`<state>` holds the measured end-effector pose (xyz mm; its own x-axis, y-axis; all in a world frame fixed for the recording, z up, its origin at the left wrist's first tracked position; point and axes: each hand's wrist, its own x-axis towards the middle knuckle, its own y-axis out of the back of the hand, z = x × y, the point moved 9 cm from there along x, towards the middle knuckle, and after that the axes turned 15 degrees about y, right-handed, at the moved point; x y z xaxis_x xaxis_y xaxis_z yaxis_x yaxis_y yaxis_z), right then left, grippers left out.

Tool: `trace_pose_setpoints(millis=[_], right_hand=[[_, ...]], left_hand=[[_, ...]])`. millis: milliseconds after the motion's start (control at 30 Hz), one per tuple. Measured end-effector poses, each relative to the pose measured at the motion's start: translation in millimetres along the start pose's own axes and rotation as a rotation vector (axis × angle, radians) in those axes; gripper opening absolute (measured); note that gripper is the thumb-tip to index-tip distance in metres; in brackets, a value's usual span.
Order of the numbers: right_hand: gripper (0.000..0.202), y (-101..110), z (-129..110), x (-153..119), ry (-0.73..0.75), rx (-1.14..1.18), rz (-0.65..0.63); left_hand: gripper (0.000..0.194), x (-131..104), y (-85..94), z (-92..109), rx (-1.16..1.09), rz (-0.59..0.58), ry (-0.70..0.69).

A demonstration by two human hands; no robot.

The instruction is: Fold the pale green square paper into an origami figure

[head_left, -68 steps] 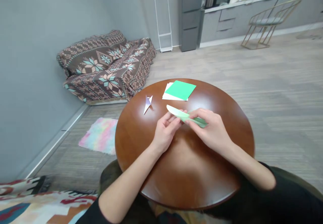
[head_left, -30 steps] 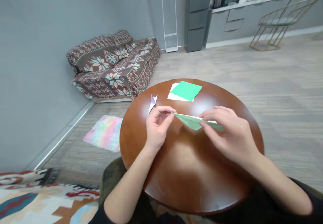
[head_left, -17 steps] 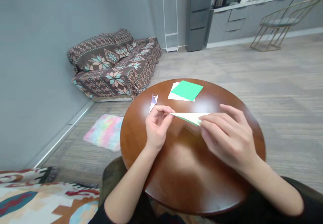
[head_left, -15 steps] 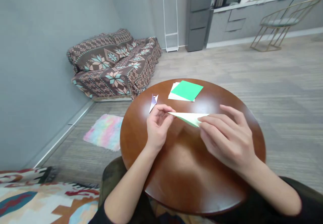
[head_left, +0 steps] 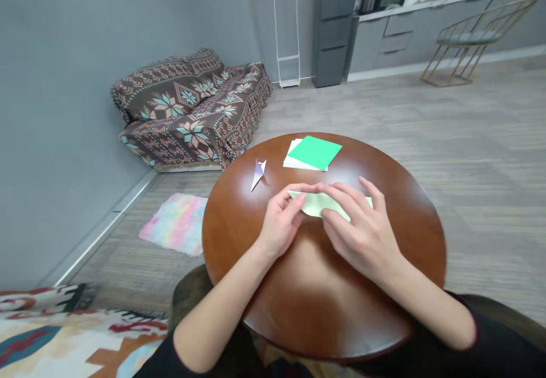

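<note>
A pale green piece of folded paper (head_left: 314, 203) is held between both hands above the round wooden table. My left hand (head_left: 282, 214) pinches its left end, thumb on the near face and fingers behind. On the right part of the paper, my right hand (head_left: 360, 227) grips with thumb and fingers, covering much of it; a corner shows past the fingers on the right. Beyond the hands lies a stack of square paper with a bright green sheet (head_left: 315, 152) on top and white sheets (head_left: 294, 162) under it. A small purple and white folded paper figure (head_left: 258, 173) stands to the left.
The round brown table (head_left: 307, 304) has a curved edge all around. A sofa (head_left: 191, 111) under a patterned cover stands beyond it, a pastel fluffy mat (head_left: 174, 224) lies on the floor at left, and a gold-framed chair (head_left: 471, 40) stands far right.
My right hand has moved left along the paper, closer to my left hand, which has shifted slightly right. The paper has turned, showing more of its broad face.
</note>
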<state>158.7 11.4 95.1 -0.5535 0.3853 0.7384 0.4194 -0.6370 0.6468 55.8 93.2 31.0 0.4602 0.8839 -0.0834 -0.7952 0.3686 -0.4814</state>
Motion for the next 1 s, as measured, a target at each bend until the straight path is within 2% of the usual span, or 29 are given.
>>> trace_pose_setpoints(millis=[267, 367, 500, 833, 1000], right_hand=[[0.014, -13, 26, -15, -0.208, 0.222, -0.005], [0.014, -12, 32, -16, -0.26, 0.287, 0.014], [0.012, -6, 34, -15, -0.275, 0.289, 0.051], [0.013, 0, 32, -10, -0.253, 0.284, 0.053], [0.013, 0, 36, -10, -0.31, 0.358, 0.063]], left_hand=[[0.021, -2, 0.2, 4, 0.001, 0.017, -0.064], [0.023, -4, -2.3, 7, 0.008, 0.002, -0.055], [0.028, -7, -4.5, 9, -0.014, -0.028, -0.043], [0.035, -9, 1.5, 18, -0.056, -0.016, -0.093], [0.048, -10, -7.6, 13, -0.016, -0.089, -0.057]])
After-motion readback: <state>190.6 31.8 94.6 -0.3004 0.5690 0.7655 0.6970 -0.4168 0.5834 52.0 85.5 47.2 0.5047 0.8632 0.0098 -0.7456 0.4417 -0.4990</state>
